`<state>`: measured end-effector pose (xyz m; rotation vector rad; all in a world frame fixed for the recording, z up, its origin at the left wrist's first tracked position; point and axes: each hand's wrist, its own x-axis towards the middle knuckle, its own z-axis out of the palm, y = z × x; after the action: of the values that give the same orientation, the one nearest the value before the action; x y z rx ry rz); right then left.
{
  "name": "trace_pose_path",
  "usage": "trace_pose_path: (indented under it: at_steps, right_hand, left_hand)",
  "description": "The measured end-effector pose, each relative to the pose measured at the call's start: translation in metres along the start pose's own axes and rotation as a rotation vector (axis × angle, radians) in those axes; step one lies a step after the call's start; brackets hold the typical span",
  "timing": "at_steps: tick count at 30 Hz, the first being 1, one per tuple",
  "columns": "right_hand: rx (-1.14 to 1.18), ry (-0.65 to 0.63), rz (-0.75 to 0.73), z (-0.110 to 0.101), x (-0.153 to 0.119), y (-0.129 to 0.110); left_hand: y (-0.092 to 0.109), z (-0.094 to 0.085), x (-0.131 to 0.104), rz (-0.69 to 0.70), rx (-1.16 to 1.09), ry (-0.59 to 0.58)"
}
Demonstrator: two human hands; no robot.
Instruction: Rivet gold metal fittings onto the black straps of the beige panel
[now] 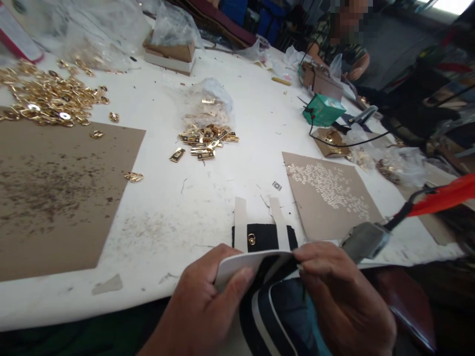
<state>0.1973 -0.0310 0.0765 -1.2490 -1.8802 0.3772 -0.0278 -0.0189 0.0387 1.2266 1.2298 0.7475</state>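
In front of me at the table edge, both my hands hold a bag piece, white along its top edge with dark and pale stripes below. My left hand grips its left side, thumb on the near face and fingers behind. At the right end of the top edge, my right hand pinches with thumb and fingertips. Just beyond lies a black panel with two white straps and a small gold ring fitting. Whether the panel joins the held piece is hidden.
Gold oval fittings are heaped by a brown board at left. Gold rectangular plates spill from a clear bag. Small pale pieces cover another board. A grey tool sits near my right hand. Another person sits across.
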Motion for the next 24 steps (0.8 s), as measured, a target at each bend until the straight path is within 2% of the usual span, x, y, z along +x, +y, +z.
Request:
trace_pose_path:
  at_steps: [4, 6, 9, 11, 16, 24]
  right_hand:
    - [-0.133, 0.086, -0.116, -0.008, 0.001, -0.001]
    - [-0.062, -0.001, -0.127, -0.006, 0.002, 0.006]
    - [0.023, -0.181, -0.159, 0.006, 0.000, 0.019]
    - [0.030, -0.232, -0.142, 0.015, -0.005, 0.027]
    - [0.034, -0.287, -0.105, 0.028, -0.018, 0.043]
    - [0.059, -0.293, -0.103, 0.034, -0.022, 0.050]
  left_hand:
    - [0.010, 0.002, 0.023, -0.166, -0.219, -0.041]
    - [0.011, 0.003, 0.035, -0.179, -0.221, -0.025]
    - [0.012, 0.005, 0.050, -0.144, -0.121, 0.015]
    - [0.012, 0.005, 0.055, -0.097, -0.006, 0.054]
    - [0.011, 0.006, 0.058, 0.005, 0.310, 0.148]
    - [0.002, 0.017, 0.056, 0.099, 0.508, 0.201]
